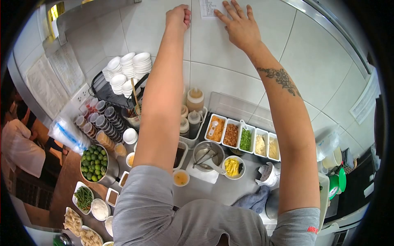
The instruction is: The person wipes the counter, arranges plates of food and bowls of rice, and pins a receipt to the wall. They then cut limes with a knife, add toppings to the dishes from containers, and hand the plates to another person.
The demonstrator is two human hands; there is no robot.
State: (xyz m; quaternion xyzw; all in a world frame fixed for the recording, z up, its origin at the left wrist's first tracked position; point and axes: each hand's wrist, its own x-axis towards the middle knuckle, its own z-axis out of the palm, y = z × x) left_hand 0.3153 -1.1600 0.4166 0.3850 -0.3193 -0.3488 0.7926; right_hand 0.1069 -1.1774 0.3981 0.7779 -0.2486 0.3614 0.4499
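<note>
Both my arms reach up to the white tiled wall [230, 76]. My left hand [177, 18] is closed in a loose fist near the top edge; what it holds, if anything, is hidden. A printed paper slip [211, 7] lies against the tiles between my hands, partly cut off by the frame. My right hand [241, 25] has its fingers spread, with fingertips at the slip's right edge. Below my arms, white trays hold orange shreds [217, 124], brown bits [231, 135] and chopped green onion [246, 140].
A metal pot [208, 156] with utensils stands on the counter beside a yellow-filled bowl [233, 167]. Squeeze bottles [195, 99], stacked white dishes [141, 61], a pot of limes [94, 164] and a plate of green beans [83, 198] are to the left. A person [24, 141] is at far left.
</note>
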